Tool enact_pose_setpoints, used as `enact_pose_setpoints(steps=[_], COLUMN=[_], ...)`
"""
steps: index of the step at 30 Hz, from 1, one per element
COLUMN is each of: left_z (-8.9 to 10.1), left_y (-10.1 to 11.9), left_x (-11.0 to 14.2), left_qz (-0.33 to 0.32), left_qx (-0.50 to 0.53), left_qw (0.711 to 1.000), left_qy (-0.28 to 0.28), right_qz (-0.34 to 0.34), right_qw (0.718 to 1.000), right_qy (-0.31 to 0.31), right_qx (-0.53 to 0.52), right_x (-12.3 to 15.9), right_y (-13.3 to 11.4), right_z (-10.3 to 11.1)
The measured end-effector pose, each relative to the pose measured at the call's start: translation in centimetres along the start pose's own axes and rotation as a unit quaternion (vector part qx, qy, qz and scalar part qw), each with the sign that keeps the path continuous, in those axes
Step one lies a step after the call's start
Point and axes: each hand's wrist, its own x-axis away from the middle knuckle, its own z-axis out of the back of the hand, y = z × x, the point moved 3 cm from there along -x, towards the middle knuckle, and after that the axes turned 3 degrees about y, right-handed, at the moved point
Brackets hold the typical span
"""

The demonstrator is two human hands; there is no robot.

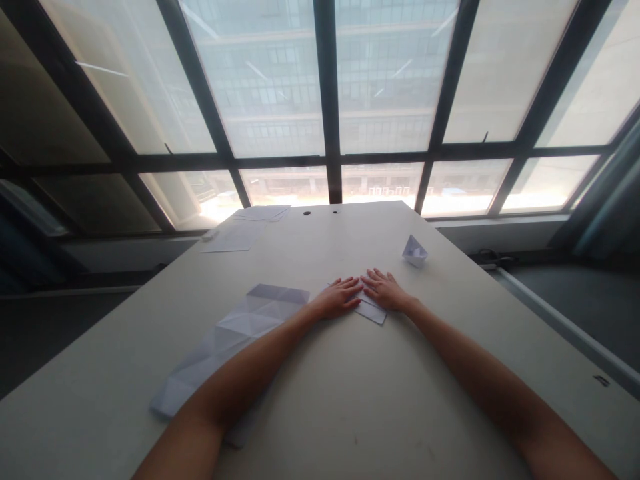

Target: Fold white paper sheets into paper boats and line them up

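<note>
A small folded piece of white paper point(371, 311) lies flat on the white table point(325, 387). My left hand point(340, 298) rests on its left part, palm down with the fingers stretched out. From the other side my right hand point(384, 289) presses on its upper right, fingers spread and pointing forward. The fingertips of both hands nearly meet over the paper and hide much of it. Beneath my left forearm spreads a larger creased sheet of paper point(235, 328), partly covered by the arm. A folded paper boat point(415, 251) stands beyond my right hand.
Flat white sheets point(234, 237) lie at the table's far left. Two small dark holes, one a cable hole point(307, 213), sit near the far edge. Large windows point(280, 80) rise behind the table. A small dark mark point(601, 381) shows near the right edge.
</note>
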Motion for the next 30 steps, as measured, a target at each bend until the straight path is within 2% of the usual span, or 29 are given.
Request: enact_pose_setpoints(steps=[7, 13, 22, 26, 30], left_z=[0.0, 0.0, 0.0, 0.0, 0.0], left_y=[0.0, 0.0, 0.0, 0.0, 0.0], left_x=[0.0, 0.0, 0.0, 0.0, 0.0], left_qz=[0.005, 0.004, 0.003, 0.004, 0.008], left_qx=[-0.003, -0.003, -0.002, -0.002, 0.0], left_qw=[1.0, 1.0, 1.0, 1.0, 1.0], left_qy=[-0.001, 0.001, 0.003, 0.002, 0.001], right_qz=[-0.013, 0.013, 0.041, 0.029, 0.028], right_qw=[1.0, 0.999, 0.998, 0.998, 0.997], right_qy=[0.02, 0.031, 0.005, 0.004, -0.026], right_qx=[0.01, -0.007, -0.057, -0.055, -0.068], right_x=[-0.4, -0.3, -0.4, -0.7, -0.7], right_y=[0.3, 0.6, 1.6, 2.4, 3.2], right_z=[-0.3, 0.2, 0.0, 0.0, 0.3])
